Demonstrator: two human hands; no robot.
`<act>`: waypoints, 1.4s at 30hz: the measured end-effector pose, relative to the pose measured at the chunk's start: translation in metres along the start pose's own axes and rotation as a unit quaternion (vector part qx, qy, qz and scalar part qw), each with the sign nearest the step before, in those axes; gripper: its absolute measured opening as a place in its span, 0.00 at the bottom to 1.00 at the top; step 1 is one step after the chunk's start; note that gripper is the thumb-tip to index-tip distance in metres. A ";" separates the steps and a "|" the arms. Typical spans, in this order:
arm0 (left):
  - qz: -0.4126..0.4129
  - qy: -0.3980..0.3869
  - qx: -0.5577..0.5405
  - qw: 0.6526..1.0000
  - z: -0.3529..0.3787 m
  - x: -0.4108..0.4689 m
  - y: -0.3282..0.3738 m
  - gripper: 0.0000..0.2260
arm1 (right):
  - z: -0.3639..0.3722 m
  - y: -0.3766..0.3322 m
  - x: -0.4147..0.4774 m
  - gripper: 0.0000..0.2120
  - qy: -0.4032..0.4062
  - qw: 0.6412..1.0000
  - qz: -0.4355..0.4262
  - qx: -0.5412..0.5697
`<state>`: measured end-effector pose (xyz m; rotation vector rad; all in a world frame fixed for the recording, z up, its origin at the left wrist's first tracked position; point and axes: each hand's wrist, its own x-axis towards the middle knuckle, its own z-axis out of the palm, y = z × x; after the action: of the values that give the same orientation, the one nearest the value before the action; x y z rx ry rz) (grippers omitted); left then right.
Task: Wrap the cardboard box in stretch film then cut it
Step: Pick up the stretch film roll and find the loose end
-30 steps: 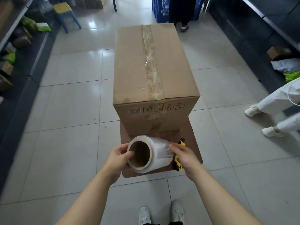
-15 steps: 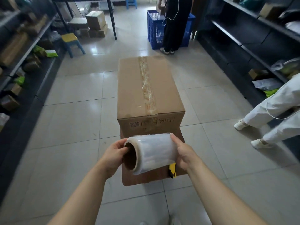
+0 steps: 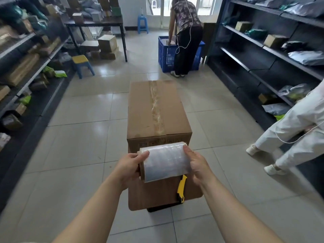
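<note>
Compared with the frame half a second earlier, the stretch film roll (image 3: 165, 162) has turned from an angled pose, its core opening facing the camera, to lie crosswise, and the view has tilted upward. Left hand (image 3: 130, 165) grasps the left end of the roll, thumb over the film. Right hand (image 3: 197, 163) grasps the right end, thumb on top. Both grips are closed on the roll, which is held in the air just in front of the near face of the cardboard box (image 3: 156, 111). This box, taped along its top seam, stands on a brown worktop (image 3: 154, 195). A yellow utility knife (image 3: 181, 190) lies on the worktop below the right hand, apart from it.
</note>
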<state>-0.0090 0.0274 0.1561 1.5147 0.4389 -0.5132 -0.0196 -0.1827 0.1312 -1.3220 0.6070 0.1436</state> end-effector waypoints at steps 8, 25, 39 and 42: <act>0.045 -0.059 0.035 0.997 -0.012 -0.011 0.005 0.12 | -0.007 -0.015 0.002 0.32 -0.048 0.995 0.065 0.057; 0.122 0.002 0.047 0.991 -0.022 -0.009 0.027 0.27 | 0.013 -0.039 -0.010 0.19 -0.052 0.999 -0.008 0.010; 0.422 0.143 0.415 0.793 -0.013 -0.008 0.030 0.04 | 0.015 -0.051 -0.020 0.19 -0.024 0.999 -0.027 -0.019; 0.394 0.133 0.382 0.826 -0.011 -0.008 0.035 0.04 | 0.013 -0.055 -0.023 0.19 -0.012 0.999 -0.018 -0.043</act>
<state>0.0045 0.0381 0.1895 2.3687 -0.2614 0.2382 -0.0108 -0.1799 0.1915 -1.4117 0.5604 0.1575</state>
